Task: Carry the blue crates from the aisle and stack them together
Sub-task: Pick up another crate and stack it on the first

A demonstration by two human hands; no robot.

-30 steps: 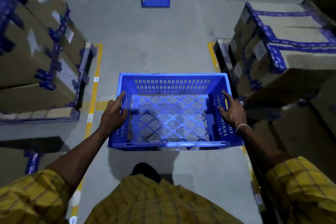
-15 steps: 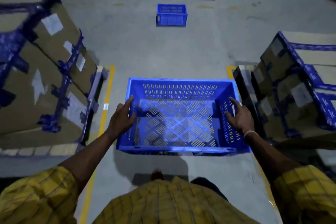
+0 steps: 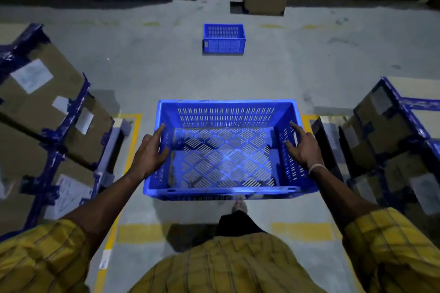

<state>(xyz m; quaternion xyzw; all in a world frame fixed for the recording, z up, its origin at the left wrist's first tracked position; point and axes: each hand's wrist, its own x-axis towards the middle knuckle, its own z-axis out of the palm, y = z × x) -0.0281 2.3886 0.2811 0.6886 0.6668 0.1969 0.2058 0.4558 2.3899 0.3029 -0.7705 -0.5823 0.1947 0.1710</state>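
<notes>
While both hands (image 3: 149,153) (image 3: 303,148) grip the carried blue crate (image 3: 226,150) by its sides, another crate (image 3: 223,38) sits ahead.

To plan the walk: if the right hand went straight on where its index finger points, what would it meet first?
The right hand grips the carried crate. Its finger points forward, slightly left; beyond the rim only bare floor shows, probably free.

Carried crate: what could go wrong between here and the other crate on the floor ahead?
The carried crate is held only at its side walls: the left hand and right hand keep index fingers straight, so it may slip or tilt. Cardboard boxes with blue strapping on the left and boxes on the right crowd the aisle; a corner could catch. The crate also hides the floor near the foot, so stacking onto the far crate needs care.
</notes>
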